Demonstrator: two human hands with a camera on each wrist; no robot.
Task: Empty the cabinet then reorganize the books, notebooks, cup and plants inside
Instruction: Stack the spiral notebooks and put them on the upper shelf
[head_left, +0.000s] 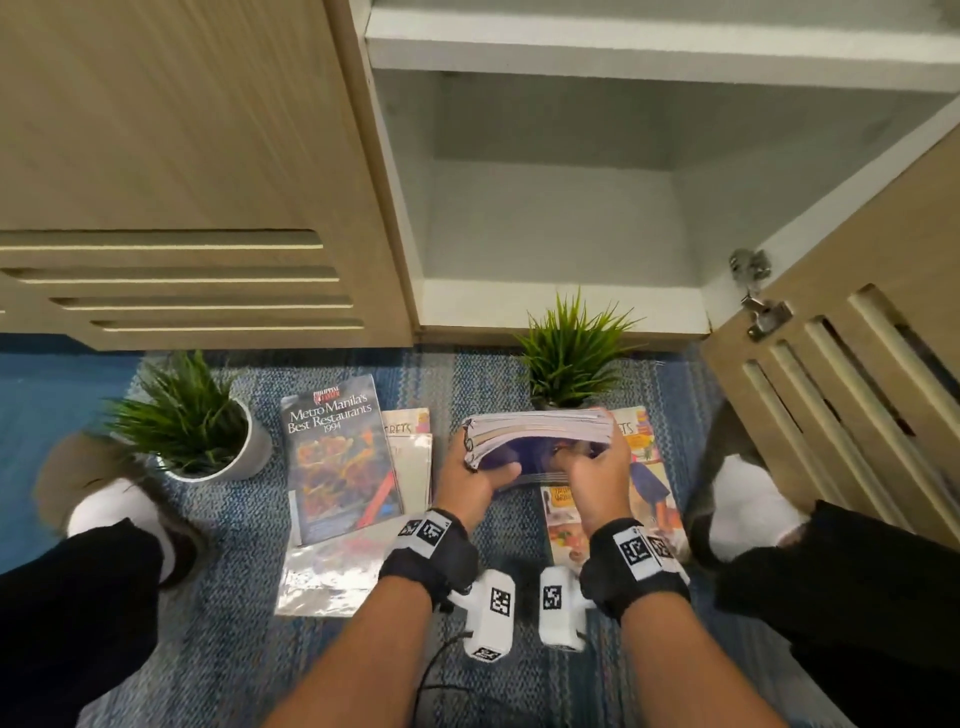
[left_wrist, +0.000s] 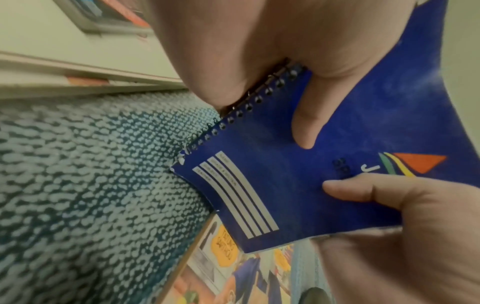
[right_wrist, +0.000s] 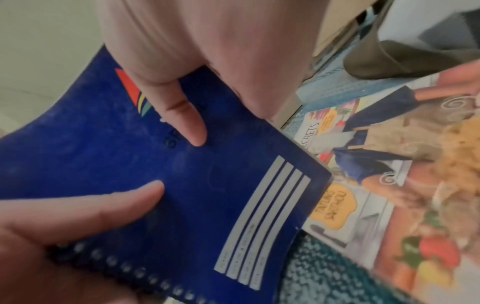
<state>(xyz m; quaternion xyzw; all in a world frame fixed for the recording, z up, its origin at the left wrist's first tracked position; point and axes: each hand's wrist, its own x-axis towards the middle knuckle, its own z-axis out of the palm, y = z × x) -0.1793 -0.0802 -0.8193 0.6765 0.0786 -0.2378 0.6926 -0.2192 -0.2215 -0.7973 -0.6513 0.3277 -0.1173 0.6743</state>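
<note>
A stack of spiral notebooks (head_left: 540, 428) with a blue cover (left_wrist: 311, 185) is lifted on edge above the carpet, in front of the open cabinet (head_left: 550, 234), whose lower shelf holds nothing. My left hand (head_left: 480, 470) grips the spiral-bound end, thumb (left_wrist: 306, 127) on the cover. My right hand (head_left: 597, 467) grips the other end, thumb (right_wrist: 187, 123) on the same cover. Two potted plants stand on the floor: one (head_left: 192, 421) at left, one (head_left: 571, 353) just behind the stack. No cup shows.
A "Metro Manila's Best Restaurants" book (head_left: 337, 457) lies left of my hands, over a second book (head_left: 413, 452) and a plastic sleeve (head_left: 327, 577). A colourful cookbook (head_left: 644, 483) lies under the stack. The cabinet door (head_left: 857, 374) stands open at right. My shoes (head_left: 104, 493) flank the books.
</note>
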